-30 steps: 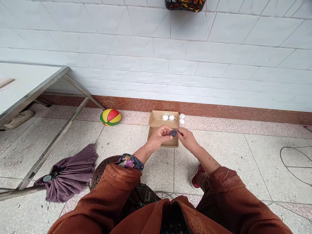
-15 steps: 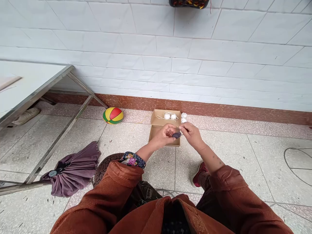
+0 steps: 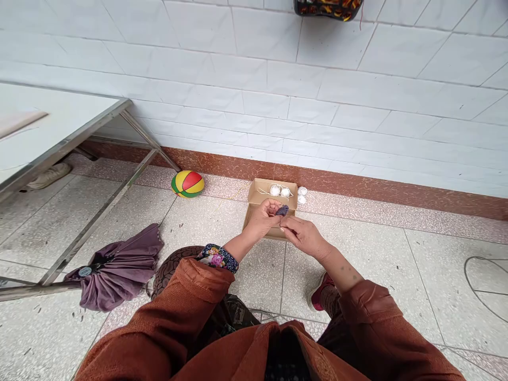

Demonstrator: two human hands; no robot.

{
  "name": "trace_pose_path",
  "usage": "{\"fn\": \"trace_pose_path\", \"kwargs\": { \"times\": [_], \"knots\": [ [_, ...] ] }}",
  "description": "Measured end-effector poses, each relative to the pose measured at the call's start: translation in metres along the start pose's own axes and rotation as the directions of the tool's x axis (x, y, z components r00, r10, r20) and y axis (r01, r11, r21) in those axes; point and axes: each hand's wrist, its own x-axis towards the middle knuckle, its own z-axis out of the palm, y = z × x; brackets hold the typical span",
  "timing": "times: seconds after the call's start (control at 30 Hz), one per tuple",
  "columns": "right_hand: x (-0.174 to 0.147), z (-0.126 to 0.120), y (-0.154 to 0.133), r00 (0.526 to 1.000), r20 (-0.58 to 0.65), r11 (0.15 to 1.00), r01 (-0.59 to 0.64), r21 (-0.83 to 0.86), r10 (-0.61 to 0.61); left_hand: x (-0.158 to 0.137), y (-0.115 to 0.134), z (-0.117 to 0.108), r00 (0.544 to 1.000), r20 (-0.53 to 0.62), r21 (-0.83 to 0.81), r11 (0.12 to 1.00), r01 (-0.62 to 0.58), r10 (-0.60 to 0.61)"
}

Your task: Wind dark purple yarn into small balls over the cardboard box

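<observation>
My left hand [image 3: 262,218] holds a small dark purple bundle of yarn [image 3: 282,210] with its fingers curled around it. Just below and to the right of the bundle, my right hand [image 3: 304,234] is closed in a pinch, seemingly on a thin strand of the yarn, too fine to follow. Both hands are above an open cardboard box [image 3: 254,197] on the floor, covering part of its lower half. In the far part of the box lie two white balls of string [image 3: 274,189] with loose ends.
White wrapped pieces [image 3: 302,191] lie right of the box. A multicoloured ball [image 3: 188,183] rests by the wall. A folded purple umbrella [image 3: 119,270] lies near a metal-framed table [image 3: 59,127]. At right is a wire loop [image 3: 476,283]; a dark basket [image 3: 328,8] is up on the wall.
My right hand has moved from above and right of the yarn bundle to below it. The bundle has tilted upward in my left hand. The camera view has shifted slightly.
</observation>
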Motion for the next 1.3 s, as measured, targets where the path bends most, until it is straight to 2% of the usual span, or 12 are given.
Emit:
{"fn": "trace_pose_path", "kwargs": {
  "times": [0.1,0.2,0.3,0.37,0.43,0.5,0.63,0.77,0.87,1.03,1.2,1.3],
  "knots": [
    [0.006,-0.015,-0.002,0.996,-0.087,0.997,-0.017,0.079,0.024,0.000,0.000,0.001,0.998,0.050,0.092,0.995,-0.035,0.031],
    [0.013,-0.027,0.006,0.979,-0.174,0.989,-0.085,0.125,0.106,-0.003,0.003,0.002,0.984,0.173,0.133,0.988,-0.075,0.052],
    [0.017,-0.027,0.021,0.949,-0.239,0.976,-0.175,0.132,0.203,-0.008,0.008,0.002,0.958,0.284,0.068,0.995,-0.073,0.051],
    [0.017,-0.021,0.031,0.930,-0.257,0.963,-0.239,0.124,0.264,-0.010,0.012,0.002,0.947,0.317,-0.029,0.999,-0.038,0.045],
    [0.014,-0.010,0.035,0.925,-0.230,0.953,-0.285,0.104,0.302,-0.011,0.015,0.002,0.953,0.300,-0.129,0.992,0.005,0.034],
    [0.010,0.001,0.034,0.939,-0.167,0.954,-0.291,0.070,0.299,-0.010,0.016,0.001,0.972,0.236,-0.192,0.981,0.023,0.023],
    [0.004,0.013,0.019,0.981,-0.081,0.984,-0.178,0.014,0.178,-0.005,0.011,0.001,0.995,0.098,-0.216,0.976,0.006,0.015],
    [0.005,0.007,0.005,0.995,-0.060,0.995,-0.081,0.052,0.084,-0.001,0.006,-0.001,1.000,0.012,-0.183,0.983,0.004,-0.002],
    [0.007,-0.007,0.001,0.994,-0.092,0.991,-0.055,0.119,0.066,0.000,0.004,-0.002,1.000,0.027,-0.160,0.987,0.009,-0.005],
    [0.010,-0.026,0.004,0.982,-0.140,0.984,-0.105,0.142,0.125,0.001,0.000,-0.003,0.997,0.075,-0.113,0.993,0.033,-0.024],
    [0.013,-0.028,0.007,0.979,-0.147,0.984,-0.124,0.129,0.142,-0.003,-0.004,0.002,0.981,0.190,0.051,0.999,0.015,-0.024],
    [0.014,-0.023,0.015,0.947,-0.233,0.973,-0.199,0.113,0.221,-0.007,0.000,0.005,0.964,0.265,0.002,1.000,0.021,-0.021]
  ]
}}
